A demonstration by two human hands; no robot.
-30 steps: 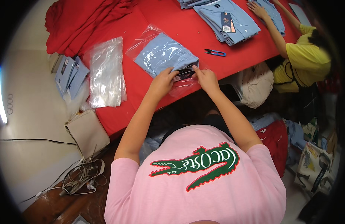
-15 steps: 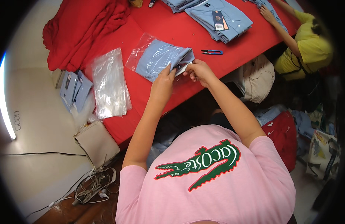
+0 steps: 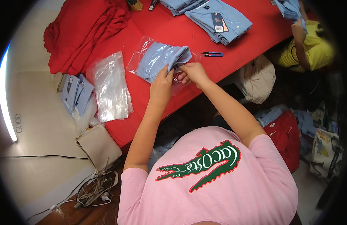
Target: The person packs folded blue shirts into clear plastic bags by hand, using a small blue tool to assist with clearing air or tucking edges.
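A folded light-blue shirt (image 3: 157, 56) lies mostly inside a clear plastic bag (image 3: 135, 61) on the red-covered table. My left hand (image 3: 161, 83) is closed on the near edge of the shirt, by the bag's mouth. At the shirt's right end, my right hand (image 3: 193, 74) has its fingers curled in, with thumb and forefinger pinched at the open edge of the fabric or bag. Which layer they pinch, I cannot make out. A dark label or tag shows between the two hands.
Flat clear bags (image 3: 112, 88) lie left of the shirt. Blue-handled thread snips (image 3: 212, 54) and folded blue shirts (image 3: 219, 22) are farther right. Red cloth (image 3: 87, 33) is heaped at the far left. A co-worker in yellow (image 3: 307, 48) holds blue cloth at the table's right side.
My right hand has shifted slightly left, toward my left hand, and the white strip by its fingers is no longer visible. The co-worker has lifted the blue cloth off the table.
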